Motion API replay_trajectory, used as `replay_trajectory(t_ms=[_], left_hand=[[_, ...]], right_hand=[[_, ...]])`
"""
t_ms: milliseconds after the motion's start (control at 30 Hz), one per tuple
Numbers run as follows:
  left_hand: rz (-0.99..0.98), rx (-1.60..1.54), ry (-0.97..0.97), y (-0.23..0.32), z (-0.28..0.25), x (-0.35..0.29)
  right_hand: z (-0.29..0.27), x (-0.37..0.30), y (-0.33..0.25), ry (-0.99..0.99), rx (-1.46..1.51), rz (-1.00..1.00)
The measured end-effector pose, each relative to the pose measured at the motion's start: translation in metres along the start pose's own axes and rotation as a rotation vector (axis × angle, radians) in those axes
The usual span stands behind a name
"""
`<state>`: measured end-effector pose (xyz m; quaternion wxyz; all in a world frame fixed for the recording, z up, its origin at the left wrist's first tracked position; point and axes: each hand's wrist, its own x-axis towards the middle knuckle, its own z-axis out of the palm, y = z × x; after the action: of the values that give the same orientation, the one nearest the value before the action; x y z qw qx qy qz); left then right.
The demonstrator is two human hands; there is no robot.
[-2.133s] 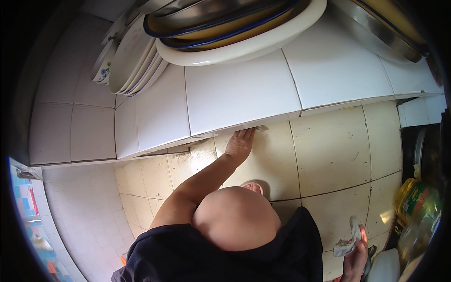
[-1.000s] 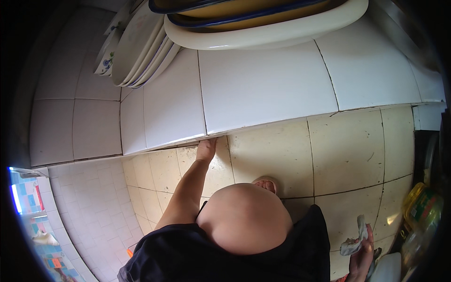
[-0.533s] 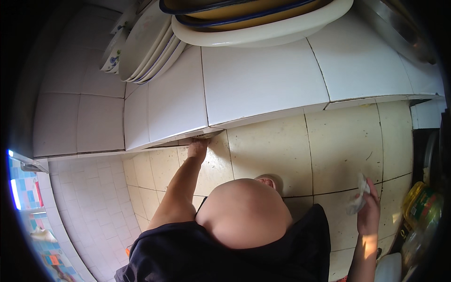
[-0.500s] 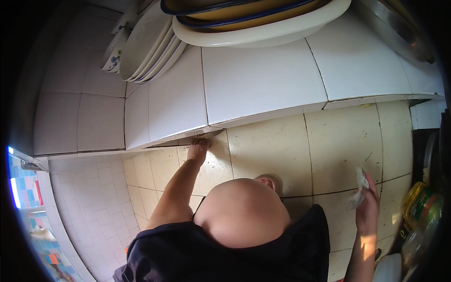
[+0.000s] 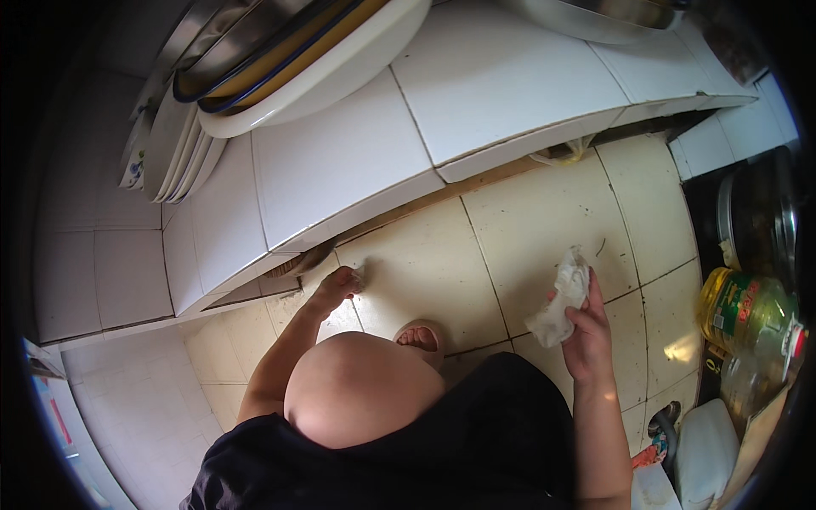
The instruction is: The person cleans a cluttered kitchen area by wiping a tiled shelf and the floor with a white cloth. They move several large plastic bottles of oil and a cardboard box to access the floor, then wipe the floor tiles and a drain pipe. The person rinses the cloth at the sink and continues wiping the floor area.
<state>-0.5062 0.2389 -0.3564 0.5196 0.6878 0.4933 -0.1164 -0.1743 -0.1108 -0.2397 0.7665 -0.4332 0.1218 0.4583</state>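
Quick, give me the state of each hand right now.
Left hand: down at the floor by the edge of the white tiled counter; whether it holds anything cannot be told.
Right hand: closed on a crumpled white cloth.

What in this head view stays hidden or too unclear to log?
- Left hand: whatever its fingertips touch at the counter's base is lost in shadow.
- Crumpled white cloth in the right hand: material unclear.
- Stacked basins: cut off by the top edge.
- Foot: mostly hidden behind the knee.

At the far right edge, a clear plastic bottle (image 5: 748, 319) of yellow oil lies on the floor, wearing a green and yellow label (image 5: 738, 313) and a red cap (image 5: 796, 340).
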Motion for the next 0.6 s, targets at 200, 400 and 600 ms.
replay_trajectory(t_ms=[200, 400, 600], left_hand=[[0.070, -0.665, -0.438, 0.131, 0.054, -0.027], [-0.034, -0.880, -0.231, 0.071, 0.055, -0.031], [-0.159, -0.475, 0.558, -0.024, -0.010, -0.013]], right_hand=[[0.005, 0.001, 0.005, -0.041, 0.001, 0.025], [-0.008, -0.009, 0.009, -0.016, 0.024, 0.022], [-0.019, -0.020, 0.013, 0.026, -0.020, 0.055]])
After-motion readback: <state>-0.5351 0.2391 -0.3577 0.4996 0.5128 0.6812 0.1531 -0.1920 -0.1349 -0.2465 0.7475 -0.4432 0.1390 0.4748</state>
